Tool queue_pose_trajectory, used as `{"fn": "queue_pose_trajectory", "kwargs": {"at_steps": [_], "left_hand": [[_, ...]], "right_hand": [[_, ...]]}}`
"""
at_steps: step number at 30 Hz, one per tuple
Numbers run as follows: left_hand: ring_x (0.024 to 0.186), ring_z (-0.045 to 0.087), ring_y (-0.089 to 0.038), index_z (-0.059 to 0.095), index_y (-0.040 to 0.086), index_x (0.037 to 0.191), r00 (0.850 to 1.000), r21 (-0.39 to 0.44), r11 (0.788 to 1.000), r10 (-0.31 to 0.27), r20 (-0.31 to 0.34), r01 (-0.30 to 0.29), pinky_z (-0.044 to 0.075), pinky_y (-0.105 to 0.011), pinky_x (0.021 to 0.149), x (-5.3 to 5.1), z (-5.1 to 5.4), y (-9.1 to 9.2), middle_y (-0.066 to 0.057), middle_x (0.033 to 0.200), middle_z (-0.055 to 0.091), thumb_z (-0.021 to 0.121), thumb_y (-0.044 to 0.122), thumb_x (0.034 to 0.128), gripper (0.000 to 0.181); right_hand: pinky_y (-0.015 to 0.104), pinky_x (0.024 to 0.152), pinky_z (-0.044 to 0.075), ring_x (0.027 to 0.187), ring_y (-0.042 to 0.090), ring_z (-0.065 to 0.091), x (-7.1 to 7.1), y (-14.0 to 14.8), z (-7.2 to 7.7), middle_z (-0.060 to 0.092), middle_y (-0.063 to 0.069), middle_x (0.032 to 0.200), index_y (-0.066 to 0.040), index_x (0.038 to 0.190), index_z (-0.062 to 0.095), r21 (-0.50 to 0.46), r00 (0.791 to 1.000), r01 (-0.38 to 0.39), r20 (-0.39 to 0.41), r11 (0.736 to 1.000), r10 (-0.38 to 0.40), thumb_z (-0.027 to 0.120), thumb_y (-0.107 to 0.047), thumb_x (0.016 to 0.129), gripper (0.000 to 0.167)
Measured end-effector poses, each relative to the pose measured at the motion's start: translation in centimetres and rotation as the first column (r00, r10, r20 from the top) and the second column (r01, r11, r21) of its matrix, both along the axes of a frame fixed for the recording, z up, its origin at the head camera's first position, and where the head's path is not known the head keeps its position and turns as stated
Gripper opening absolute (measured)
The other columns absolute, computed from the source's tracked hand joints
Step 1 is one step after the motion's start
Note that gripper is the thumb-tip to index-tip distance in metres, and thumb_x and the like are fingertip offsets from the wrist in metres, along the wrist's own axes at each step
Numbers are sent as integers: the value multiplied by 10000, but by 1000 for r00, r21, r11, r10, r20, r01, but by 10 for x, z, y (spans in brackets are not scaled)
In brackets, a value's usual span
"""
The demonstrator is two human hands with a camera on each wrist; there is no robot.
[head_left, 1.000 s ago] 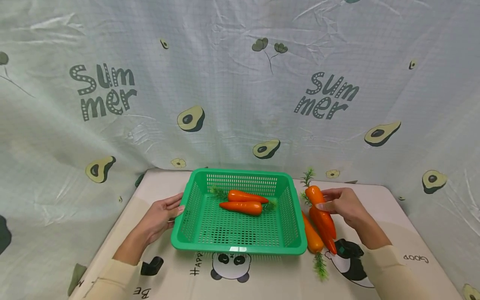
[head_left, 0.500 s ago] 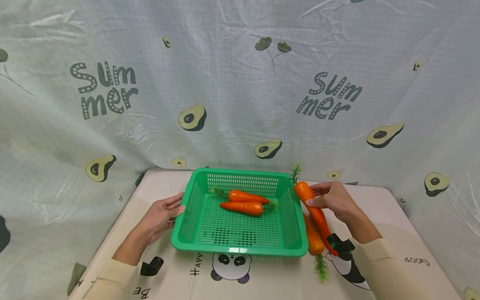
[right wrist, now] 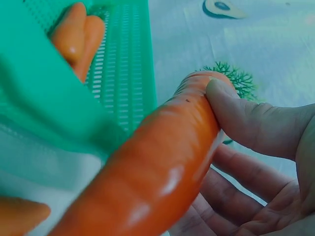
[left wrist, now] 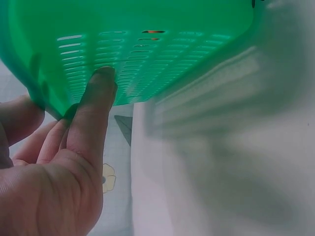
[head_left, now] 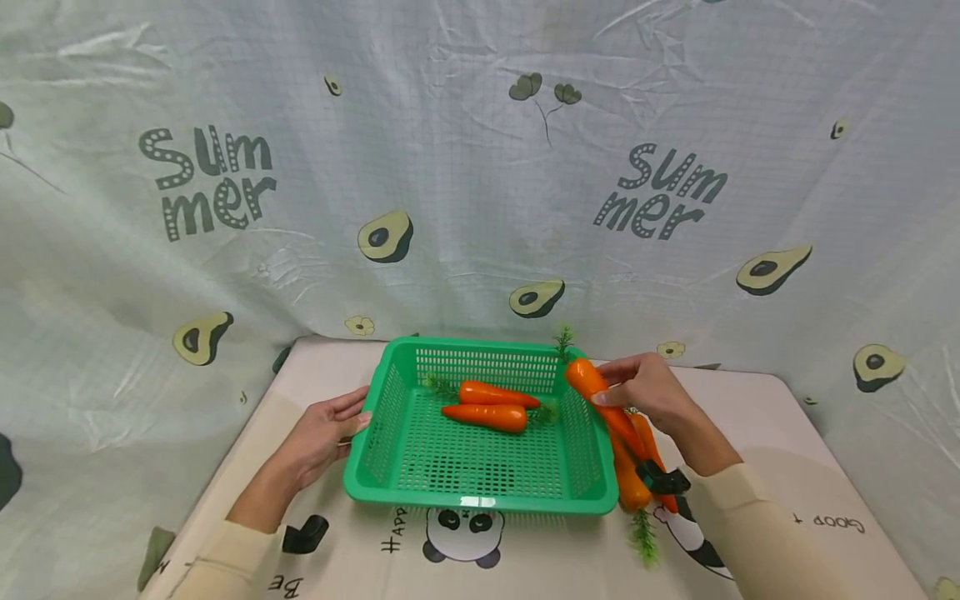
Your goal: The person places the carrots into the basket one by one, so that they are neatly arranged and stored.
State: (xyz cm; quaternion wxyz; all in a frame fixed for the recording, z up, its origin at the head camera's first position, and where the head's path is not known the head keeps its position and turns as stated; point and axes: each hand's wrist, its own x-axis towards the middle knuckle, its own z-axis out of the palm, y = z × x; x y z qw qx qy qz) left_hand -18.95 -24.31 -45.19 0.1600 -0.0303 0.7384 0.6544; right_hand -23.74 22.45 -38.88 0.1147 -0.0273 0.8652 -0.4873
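My right hand [head_left: 647, 393] pinches an orange carrot [head_left: 587, 380] near its leafy end, thumb on one side and fingers on the other. This carrot is tilted over the right rim of the green basket [head_left: 480, 502], its green leaves up. In the right wrist view the thumb presses on the held carrot [right wrist: 162, 157]. At the opposite side my left hand [head_left: 327, 437] holds the basket's left rim, thumb at the edge. The left wrist view shows the fingers of this hand [left wrist: 74, 147] against the slotted outer wall. Inside the basket lie two carrots [head_left: 486, 417], side by side.
Right of the basket, a carrot [head_left: 630, 487] lies on the table with its leaves toward me. Another carrot [head_left: 651, 450] is beside it, partly covered by the held one. A printed cloth [head_left: 465, 167] hangs behind the table [head_left: 420, 575].
My right hand has moved left with the carrot, from above the other carrots to over the basket's right rim. The left hand and basket have stayed put.
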Motion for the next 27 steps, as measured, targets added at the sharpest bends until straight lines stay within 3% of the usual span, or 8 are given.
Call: {"fn": "queue_pose_trajectory", "kwargs": {"at_steps": [10,17,27], "left_hand": [[1240,647,-131,242,56,1658,1000,-4,1000,3,-9,-3,600,-270,878,0,0,-1,-216,1686,306,545,141,1091,649],[1286,626,-157,242,58,1659,1000,-9,1000,-1,-11,1,598,-266,892,0,0,0,-209,1687,306,536,141,1095,641],[1232,656,-143,253,54,1655,1000,-8,1000,7,-9,-7,602,-273,879,2,3,1,-215,1680,318,539,132,1092,637]], "right_hand": [[349,804,619,884,197,701,-5,-21,2,744,185,1079,95,1286,681,-14,1000,-6,-8,1000,6,829,-50,846,486],[402,890,611,980,249,697,-9,-34,4,733,211,1149,63,1262,709,3,1000,-12,-7,1000,12,850,-49,833,465],[385,846,621,970,261,699,-17,-52,4,741,206,1143,37,1224,744,12,999,-48,-11,999,48,861,-41,819,428]]}}
